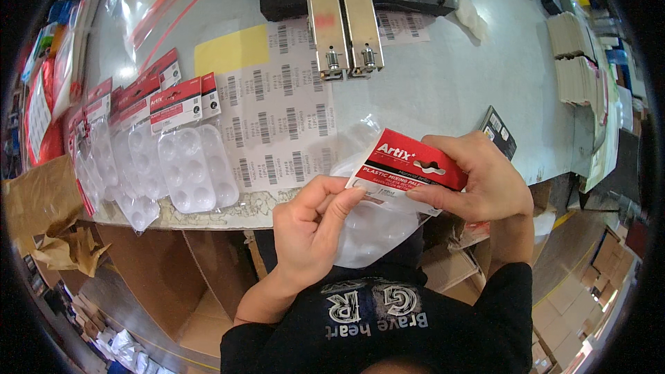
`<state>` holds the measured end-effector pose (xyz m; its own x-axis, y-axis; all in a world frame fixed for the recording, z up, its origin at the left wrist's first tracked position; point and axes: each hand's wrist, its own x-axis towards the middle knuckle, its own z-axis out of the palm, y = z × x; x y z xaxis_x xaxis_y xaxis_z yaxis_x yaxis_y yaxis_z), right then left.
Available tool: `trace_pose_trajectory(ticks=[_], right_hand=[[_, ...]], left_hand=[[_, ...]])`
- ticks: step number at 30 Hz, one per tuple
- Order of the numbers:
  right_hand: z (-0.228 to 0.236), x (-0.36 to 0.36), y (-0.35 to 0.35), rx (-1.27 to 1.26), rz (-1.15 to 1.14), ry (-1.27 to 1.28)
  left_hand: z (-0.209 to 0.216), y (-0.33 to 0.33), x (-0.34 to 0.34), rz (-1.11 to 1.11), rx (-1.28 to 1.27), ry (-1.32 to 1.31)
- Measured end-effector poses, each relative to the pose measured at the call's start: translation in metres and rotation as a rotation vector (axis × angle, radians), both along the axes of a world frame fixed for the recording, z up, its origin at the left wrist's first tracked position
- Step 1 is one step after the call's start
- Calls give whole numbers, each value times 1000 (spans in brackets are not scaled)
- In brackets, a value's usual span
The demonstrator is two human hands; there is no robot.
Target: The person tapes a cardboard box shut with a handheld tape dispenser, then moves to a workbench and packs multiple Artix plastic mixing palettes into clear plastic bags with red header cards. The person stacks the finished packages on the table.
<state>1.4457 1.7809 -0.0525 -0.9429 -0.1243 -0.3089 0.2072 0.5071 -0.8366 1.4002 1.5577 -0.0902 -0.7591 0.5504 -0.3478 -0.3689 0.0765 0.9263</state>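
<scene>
**Red-carded palette pack held in both hands above the table edge**

Red card and clear plastic make up the pack (398, 187) at the centre of the view: a white plastic mixing palette with round wells, sealed in a transparent bag beneath a red header card. It is held in the air just in front of the person's chest, below the near edge of the table (443, 83). The left hand (308, 228) is closed on the pack's lower left side, thumb and forefinger pinching the bag just under the card. The right hand (478, 176) grips the right end of the header card, thumb lying across its lower edge and fingers curled behind it. Both forearms enter from the lower edge, in black sleeves.

Beyond the hands, on the table, lies a sheet of barcode labels (284, 125), with a yellow sheet (232, 48) touching its far left corner. To the left, a row of finished palette packs (149, 145) overlaps like tiles, red cards pointing away from the person. A small dark card (499, 128) sits just beyond the right hand. Crumpled brown paper (48, 215) rests at the far left. Farther off stands a black machine with two metal bars (344, 14), and stacks of cards (575, 55) lie at the far right.
</scene>
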Motion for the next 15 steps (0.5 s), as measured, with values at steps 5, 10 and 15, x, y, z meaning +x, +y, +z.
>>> trace_pose_trajectory(ticks=[5, 10, 15], right_hand=[[-10, 2, 1, -41, -203, 128], [-22, 15, -11, -441, -415, -217], [-35, 21, -18, -449, -501, -254]], left_hand=[[-5, -4, 1, 93, -134, 245], [-20, -8, -4, 354, -103, 150], [-32, -7, -6, 396, -80, 170]])
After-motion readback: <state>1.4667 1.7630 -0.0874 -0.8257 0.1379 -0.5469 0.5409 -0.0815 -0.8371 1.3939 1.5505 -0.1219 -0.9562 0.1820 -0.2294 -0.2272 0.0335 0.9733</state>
